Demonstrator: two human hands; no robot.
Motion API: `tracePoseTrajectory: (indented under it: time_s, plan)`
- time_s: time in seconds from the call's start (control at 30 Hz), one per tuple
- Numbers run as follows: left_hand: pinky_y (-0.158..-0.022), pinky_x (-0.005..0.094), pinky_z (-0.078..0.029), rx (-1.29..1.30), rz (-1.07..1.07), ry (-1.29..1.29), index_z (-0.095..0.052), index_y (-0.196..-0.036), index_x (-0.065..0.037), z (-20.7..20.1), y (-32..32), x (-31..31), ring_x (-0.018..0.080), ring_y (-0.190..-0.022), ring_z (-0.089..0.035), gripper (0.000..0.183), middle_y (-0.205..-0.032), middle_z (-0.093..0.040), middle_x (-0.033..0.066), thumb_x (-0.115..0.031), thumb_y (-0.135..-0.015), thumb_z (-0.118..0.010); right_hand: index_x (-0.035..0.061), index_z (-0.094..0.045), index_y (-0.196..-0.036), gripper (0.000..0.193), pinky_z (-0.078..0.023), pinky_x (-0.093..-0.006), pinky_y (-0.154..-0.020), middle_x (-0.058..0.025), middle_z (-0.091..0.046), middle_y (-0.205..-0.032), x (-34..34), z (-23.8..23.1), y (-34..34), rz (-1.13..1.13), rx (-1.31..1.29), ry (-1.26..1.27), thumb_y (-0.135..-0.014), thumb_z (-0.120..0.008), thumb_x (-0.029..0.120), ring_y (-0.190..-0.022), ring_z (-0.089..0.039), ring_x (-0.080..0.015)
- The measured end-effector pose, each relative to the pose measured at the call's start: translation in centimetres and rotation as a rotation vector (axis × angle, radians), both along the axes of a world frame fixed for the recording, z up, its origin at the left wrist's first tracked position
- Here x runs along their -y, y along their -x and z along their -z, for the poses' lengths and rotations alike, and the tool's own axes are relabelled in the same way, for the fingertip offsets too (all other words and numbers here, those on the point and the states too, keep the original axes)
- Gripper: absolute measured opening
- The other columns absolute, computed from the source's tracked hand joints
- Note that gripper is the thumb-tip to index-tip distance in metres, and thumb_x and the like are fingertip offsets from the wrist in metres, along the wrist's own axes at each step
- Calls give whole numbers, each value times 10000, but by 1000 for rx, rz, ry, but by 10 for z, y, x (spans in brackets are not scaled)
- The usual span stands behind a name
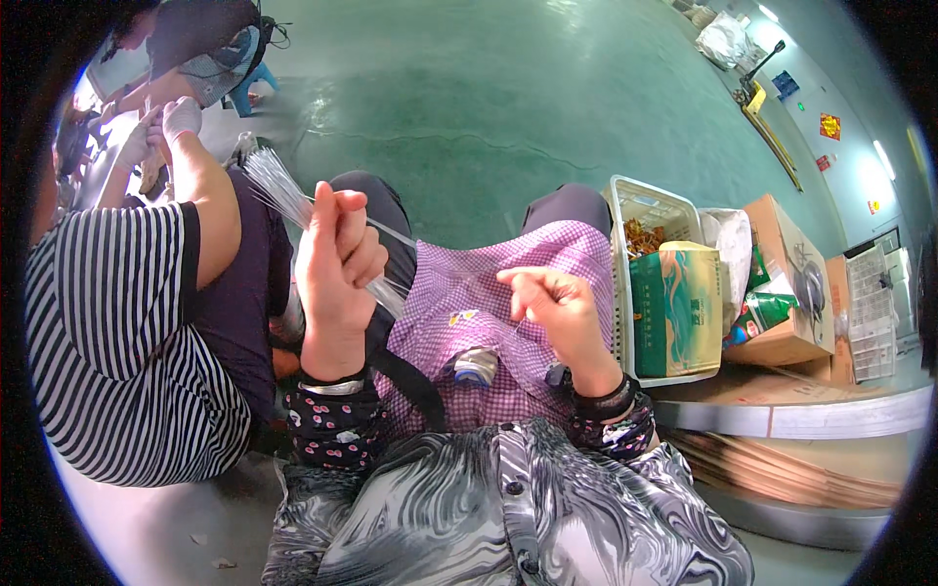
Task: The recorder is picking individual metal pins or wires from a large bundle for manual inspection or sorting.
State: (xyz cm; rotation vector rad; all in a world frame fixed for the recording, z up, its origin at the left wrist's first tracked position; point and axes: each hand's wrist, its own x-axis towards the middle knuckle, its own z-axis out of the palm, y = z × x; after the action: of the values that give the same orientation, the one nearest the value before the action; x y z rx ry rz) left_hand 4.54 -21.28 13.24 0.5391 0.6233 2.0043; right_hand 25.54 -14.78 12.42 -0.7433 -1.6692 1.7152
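Note:
My left hand (pixel 337 278) is raised and closed round a bundle of thin, pale, see-through strands (pixel 277 182). Their far ends fan out above the fist, and the other ends come out below it near my apron. One strand slants from that hand toward the right. Over the lap, my right hand (pixel 562 317) is closed in a pinch; whatever lies between its fingertips is too fine to make out. Beneath both hands is a purple checked apron (pixel 440 337). A small white and blue object (pixel 476 368) rests on it close to my body.
A white plastic basket (pixel 618 210) with orange-brown pieces and a green and yellow box (pixel 674 311) stands at my right. Beyond it is an open cardboard box (pixel 777 234). A co-worker in a striped shirt (pixel 137 322) sits close at left. A yellow pallet truck (pixel 772 132) stands farther off.

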Motion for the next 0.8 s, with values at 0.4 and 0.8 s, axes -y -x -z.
tracePoseTrajectory:
  time_s: [0.4, 0.8]
  plan:
    - [-554, 175, -398, -628, 205, 241, -614, -824, 16, -11, -39, 0, 47, -630, -507, 209, -690, -585, 20, -171, -834, -519, -48, -569, -949, 225, -443, -236, -715, -87, -612, -815, 3, -14, 23, -85, -84, 44, -855, -465, 129, -779, -563, -117]
    - [-455, 153, -314, -628, 186, 222, -569, -999, -5, -2, -31, -2, 6, -505, -411, 248, -602, -512, -45, -174, -819, -541, -45, -574, -925, 261, -337, -180, -508, 27, -459, -590, 9, -8, 25, -159, -47, 76, -865, -458, 180, -549, -410, -41]
